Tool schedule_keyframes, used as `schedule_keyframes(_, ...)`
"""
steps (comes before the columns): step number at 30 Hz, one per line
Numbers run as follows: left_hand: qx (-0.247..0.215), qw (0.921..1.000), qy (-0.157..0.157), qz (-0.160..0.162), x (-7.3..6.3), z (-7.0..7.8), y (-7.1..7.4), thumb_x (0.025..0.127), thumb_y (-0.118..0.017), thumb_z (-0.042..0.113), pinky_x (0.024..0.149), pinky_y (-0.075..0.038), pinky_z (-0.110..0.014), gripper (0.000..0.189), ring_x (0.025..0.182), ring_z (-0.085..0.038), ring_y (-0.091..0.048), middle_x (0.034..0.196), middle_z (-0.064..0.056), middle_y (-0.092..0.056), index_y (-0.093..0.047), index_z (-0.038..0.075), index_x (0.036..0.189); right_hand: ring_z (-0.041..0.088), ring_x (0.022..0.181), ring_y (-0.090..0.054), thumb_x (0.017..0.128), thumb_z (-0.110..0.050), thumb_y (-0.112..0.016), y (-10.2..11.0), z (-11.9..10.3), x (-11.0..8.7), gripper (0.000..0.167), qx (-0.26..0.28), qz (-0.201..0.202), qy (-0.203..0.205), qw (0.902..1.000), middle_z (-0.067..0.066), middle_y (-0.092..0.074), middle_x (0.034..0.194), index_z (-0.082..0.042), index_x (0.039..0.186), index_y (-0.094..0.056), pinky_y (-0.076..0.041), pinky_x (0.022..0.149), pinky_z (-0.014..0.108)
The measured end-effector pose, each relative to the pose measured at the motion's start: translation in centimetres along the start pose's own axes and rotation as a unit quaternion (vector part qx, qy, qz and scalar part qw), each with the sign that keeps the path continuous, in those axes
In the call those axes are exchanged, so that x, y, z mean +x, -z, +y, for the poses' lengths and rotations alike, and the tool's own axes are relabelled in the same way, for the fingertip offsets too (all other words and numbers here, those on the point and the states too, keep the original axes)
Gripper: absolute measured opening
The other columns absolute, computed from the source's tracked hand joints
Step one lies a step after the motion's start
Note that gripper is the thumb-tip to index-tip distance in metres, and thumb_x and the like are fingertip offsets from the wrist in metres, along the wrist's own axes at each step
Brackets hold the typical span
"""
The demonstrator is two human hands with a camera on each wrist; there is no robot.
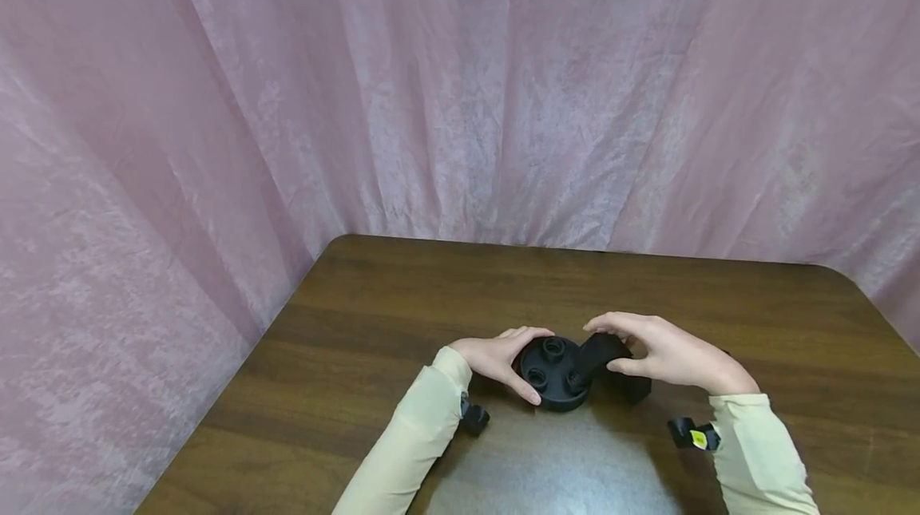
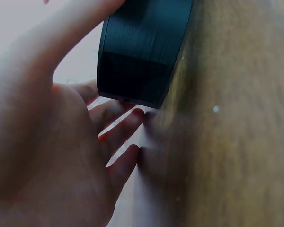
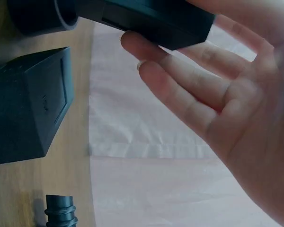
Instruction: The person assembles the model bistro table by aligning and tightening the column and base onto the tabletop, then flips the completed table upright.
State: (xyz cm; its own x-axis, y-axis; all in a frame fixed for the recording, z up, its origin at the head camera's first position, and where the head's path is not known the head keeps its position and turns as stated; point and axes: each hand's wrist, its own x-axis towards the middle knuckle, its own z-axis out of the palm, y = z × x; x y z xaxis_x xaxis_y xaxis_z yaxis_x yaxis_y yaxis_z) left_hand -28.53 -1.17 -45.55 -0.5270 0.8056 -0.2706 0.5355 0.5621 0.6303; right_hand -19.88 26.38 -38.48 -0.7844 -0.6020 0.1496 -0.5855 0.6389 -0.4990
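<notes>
A round black base with several raised ring sockets on top sits on the table near its middle. My left hand grips its rim from the left, thumb at the near side and fingers at the far side. In the left wrist view the smooth side wall of the base shows close to the wood. My right hand holds a black angular piece between thumb and fingers. That piece slants over the right-hand socket, its lower end overlapping it in the head view. Fingers pass beneath the piece in the right wrist view.
A black block with slanted sides stands on the table beside the base, partly under my right hand. Past it is a short black ribbed piece. A brown wooden table lies beneath; a pink curtain hangs behind.
</notes>
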Motion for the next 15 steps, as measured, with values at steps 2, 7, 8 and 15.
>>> schedule_keyframes(2,0.0,1.0,0.0,0.0,0.03,-0.04,0.0,0.077,-0.08,0.042,0.111,-0.031,-0.033,0.097,0.138,-0.012,-0.029,0.151,0.005,-0.031,-0.02,0.03,0.151,0.007,0.099,-0.059,0.087,-0.017,-0.072,0.04,-0.09,-0.01,0.045,-0.004,0.008,0.019,0.9998,0.004,-0.064,0.123,-0.017,0.129,-0.056,-0.052,0.076,0.028)
schedule_keyframes(7,0.0,1.0,0.001,0.001,0.08,-0.13,-0.06,0.077,-0.08,0.041,0.111,-0.031,-0.032,0.096,0.139,-0.013,-0.028,0.152,0.005,-0.031,-0.02,0.031,0.151,0.005,0.1,-0.062,0.087,-0.016,-0.072,0.03,-0.27,-0.1,0.044,-0.021,0.035,0.049,0.9979,-0.005,-0.066,0.121,-0.023,0.128,-0.057,-0.052,0.082,0.029)
schedule_keyframes(8,-0.001,1.0,0.001,0.001,0.07,-0.13,-0.07,0.077,-0.08,0.041,0.111,-0.031,-0.032,0.096,0.139,-0.013,-0.028,0.152,0.005,-0.031,-0.02,0.031,0.151,0.005,0.101,-0.062,0.088,-0.017,-0.071,0.03,-0.32,-0.13,0.043,-0.022,0.038,0.051,0.9977,-0.007,-0.066,0.121,-0.025,0.128,-0.057,-0.052,0.083,0.029)
schedule_keyframes(15,-0.002,1.0,0.0,0.001,0.0,0.05,-0.07,0.077,-0.081,0.04,0.111,-0.031,-0.033,0.096,0.139,-0.013,-0.028,0.152,0.005,-0.031,-0.02,0.03,0.151,0.005,0.112,-0.059,0.092,-0.018,-0.067,-0.06,-0.41,-0.2,0.036,-0.016,0.045,0.076,0.996,-0.009,-0.064,0.122,-0.025,0.127,-0.061,-0.048,0.09,0.021)
